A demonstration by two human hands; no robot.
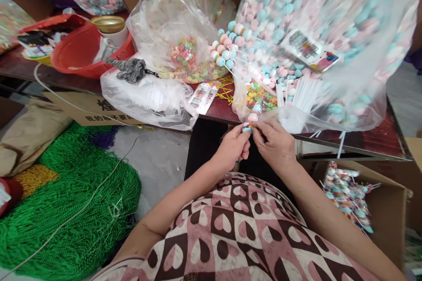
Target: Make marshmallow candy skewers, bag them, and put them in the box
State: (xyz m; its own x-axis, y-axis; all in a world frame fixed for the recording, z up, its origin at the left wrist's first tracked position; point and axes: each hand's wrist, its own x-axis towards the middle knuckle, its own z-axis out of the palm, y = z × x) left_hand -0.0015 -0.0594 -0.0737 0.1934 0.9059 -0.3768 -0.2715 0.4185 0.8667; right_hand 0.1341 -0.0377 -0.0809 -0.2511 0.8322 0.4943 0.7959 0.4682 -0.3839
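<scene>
Just off the table's front edge, my left hand (233,147) is closed around the lower end of a marshmallow skewer (253,116) in pink, blue and white, which appears to be in a printed clear wrapper. My right hand (276,144) pinches at the same spot from the other side, thumb and forefinger together. What lies between those fingertips is too small to make out. Beyond the hands are ring-shaped gummies (260,96) in a clear bag and a bundle of white sticks (301,96). Several finished skewers (227,44) lie behind them.
A large clear bag of marshmallows (280,0) covers the table's right side, with a packet of printed wrappers (310,50) on it. Gold twist ties (226,90) lie mid-table. Left stands a red basket (74,57). Wrapped skewers fill part of a cardboard box (389,210). Green bead strings (82,210) cover the floor.
</scene>
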